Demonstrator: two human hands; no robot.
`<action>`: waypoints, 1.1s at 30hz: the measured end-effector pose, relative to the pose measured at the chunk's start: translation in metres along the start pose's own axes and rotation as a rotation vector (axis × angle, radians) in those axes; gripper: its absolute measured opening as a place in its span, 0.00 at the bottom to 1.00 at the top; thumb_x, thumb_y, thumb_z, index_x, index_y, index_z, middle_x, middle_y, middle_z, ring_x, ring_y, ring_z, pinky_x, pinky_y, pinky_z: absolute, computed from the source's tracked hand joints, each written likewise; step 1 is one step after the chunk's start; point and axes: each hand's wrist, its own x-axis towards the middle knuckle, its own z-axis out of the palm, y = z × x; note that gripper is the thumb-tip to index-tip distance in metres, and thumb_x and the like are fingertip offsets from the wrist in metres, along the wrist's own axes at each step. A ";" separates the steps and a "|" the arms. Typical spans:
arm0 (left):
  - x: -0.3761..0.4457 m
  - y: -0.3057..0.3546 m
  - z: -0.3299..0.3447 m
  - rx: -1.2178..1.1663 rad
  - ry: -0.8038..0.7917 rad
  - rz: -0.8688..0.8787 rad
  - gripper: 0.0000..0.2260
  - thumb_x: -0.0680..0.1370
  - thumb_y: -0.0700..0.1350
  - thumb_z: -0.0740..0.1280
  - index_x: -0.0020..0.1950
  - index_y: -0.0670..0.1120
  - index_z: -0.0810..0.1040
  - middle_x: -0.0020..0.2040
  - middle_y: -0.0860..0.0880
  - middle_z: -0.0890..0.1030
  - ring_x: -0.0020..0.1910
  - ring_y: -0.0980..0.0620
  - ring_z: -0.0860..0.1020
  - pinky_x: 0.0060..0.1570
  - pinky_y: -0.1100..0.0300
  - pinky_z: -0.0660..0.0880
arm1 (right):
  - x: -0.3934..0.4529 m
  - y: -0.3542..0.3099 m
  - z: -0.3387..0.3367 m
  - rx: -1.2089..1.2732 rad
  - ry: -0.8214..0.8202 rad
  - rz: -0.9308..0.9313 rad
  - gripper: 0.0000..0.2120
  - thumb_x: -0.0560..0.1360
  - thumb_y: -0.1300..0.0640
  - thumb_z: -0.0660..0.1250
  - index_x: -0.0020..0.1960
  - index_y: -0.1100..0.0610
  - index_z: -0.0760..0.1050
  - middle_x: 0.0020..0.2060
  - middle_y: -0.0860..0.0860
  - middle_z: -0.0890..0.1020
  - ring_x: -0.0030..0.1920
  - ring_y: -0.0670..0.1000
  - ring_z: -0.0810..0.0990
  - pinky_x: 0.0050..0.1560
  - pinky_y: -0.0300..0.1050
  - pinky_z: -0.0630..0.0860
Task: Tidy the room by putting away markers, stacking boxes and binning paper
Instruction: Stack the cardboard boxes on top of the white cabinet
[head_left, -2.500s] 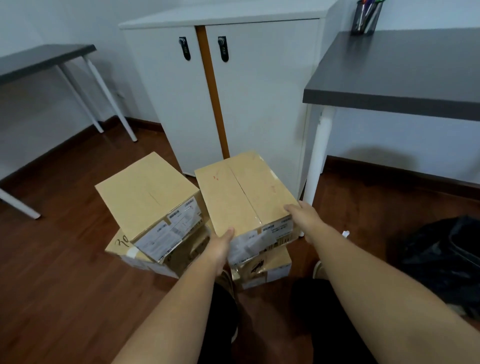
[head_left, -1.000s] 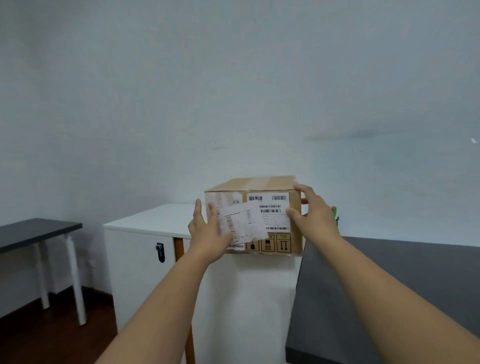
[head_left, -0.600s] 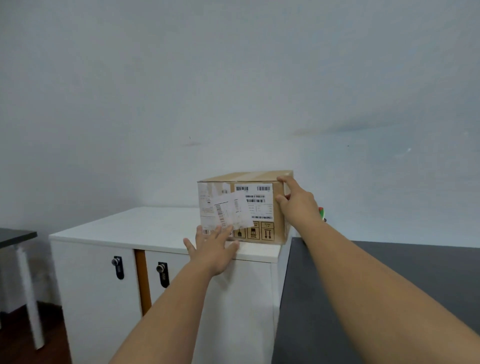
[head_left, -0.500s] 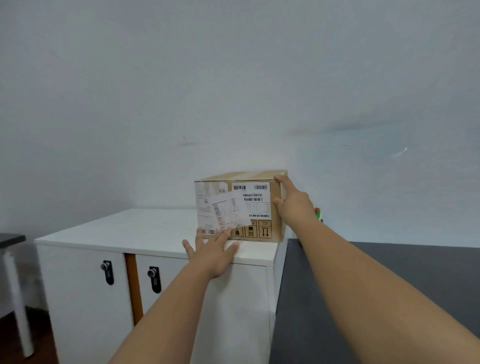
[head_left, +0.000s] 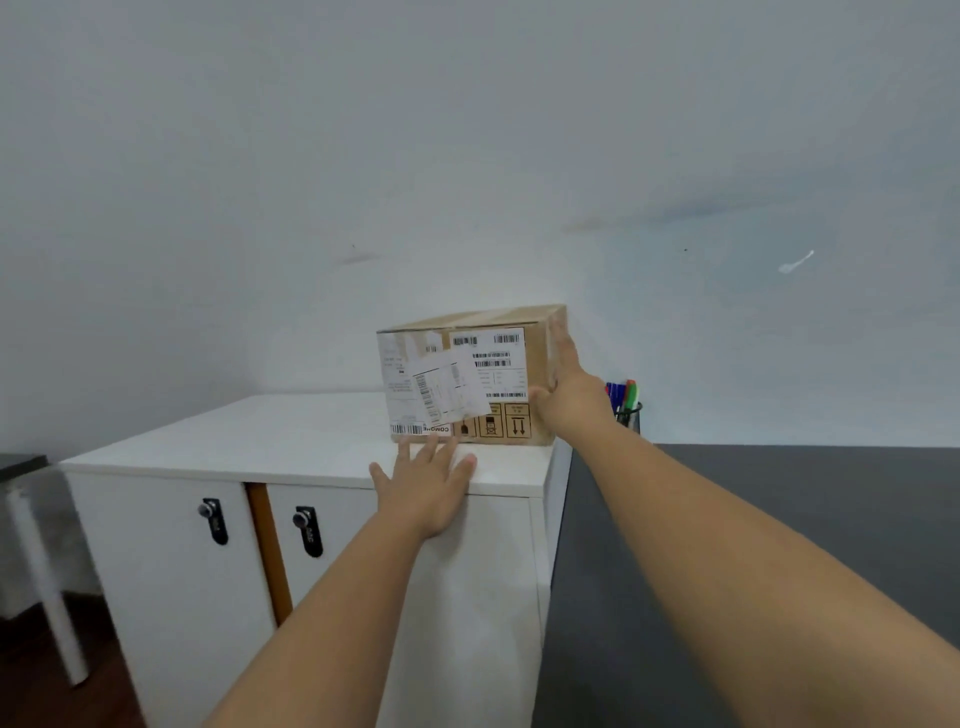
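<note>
I record the cardboard box (head_left: 498, 374) standing at the right front corner of the white cabinet (head_left: 291, 441), my right hand (head_left: 563, 395) flat against its right side, my left hand (head_left: 428, 483) spread wide, fingertips touching its lower front.

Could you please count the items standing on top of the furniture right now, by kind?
Cardboard box, on the white cabinet: 1
Mesh pen cup with markers, on the dark desk: 1
Total: 2
</note>
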 end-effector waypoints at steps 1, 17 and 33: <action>-0.014 -0.005 0.005 -0.057 0.039 0.008 0.27 0.82 0.63 0.44 0.81 0.58 0.50 0.82 0.55 0.46 0.80 0.47 0.40 0.73 0.35 0.37 | -0.013 0.000 0.006 0.069 0.018 0.024 0.41 0.78 0.59 0.62 0.75 0.36 0.37 0.62 0.56 0.76 0.47 0.56 0.81 0.47 0.52 0.79; -0.315 -0.153 0.123 -0.233 -0.212 -0.428 0.30 0.82 0.55 0.60 0.80 0.44 0.56 0.80 0.44 0.59 0.78 0.45 0.58 0.76 0.50 0.56 | -0.310 -0.041 0.104 -0.005 -0.481 -0.204 0.13 0.75 0.57 0.63 0.59 0.51 0.75 0.72 0.53 0.62 0.74 0.54 0.56 0.73 0.52 0.59; -0.424 -0.231 0.214 -0.016 -0.762 -0.507 0.36 0.78 0.55 0.65 0.80 0.44 0.54 0.78 0.42 0.61 0.78 0.40 0.58 0.74 0.51 0.60 | -0.594 0.211 0.190 0.013 -0.856 1.050 0.33 0.64 0.36 0.64 0.62 0.56 0.72 0.59 0.56 0.77 0.58 0.60 0.77 0.59 0.51 0.76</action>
